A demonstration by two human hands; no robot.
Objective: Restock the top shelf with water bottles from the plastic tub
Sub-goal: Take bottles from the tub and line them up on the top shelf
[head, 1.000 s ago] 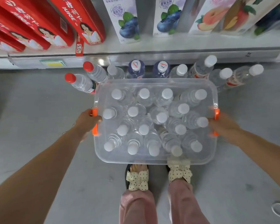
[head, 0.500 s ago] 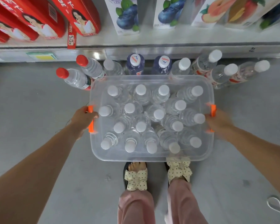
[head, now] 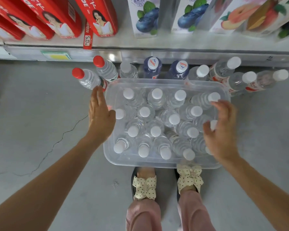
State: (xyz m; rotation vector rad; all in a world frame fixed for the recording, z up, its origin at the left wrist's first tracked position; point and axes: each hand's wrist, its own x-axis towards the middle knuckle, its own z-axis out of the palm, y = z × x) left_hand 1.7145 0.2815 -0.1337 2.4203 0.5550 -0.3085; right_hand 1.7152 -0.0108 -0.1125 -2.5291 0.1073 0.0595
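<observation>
Grey concrete floor [head: 32, 114] carries the plastic tub [head: 165, 164] before a shelf [head: 157, 45]. Left hand [head: 100, 115], fingers straight and together, lies at the tub's left edge. Water bottles [head: 155, 130] stand capped inside the tub. Right hand [head: 222, 132], fingers spread, hovers above right-side caps [head: 213, 97].

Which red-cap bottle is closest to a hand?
The leftmost red-cap bottle, just beyond the left hand's fingertips; the second red-cap bottle stands nearer the shelf.
</observation>
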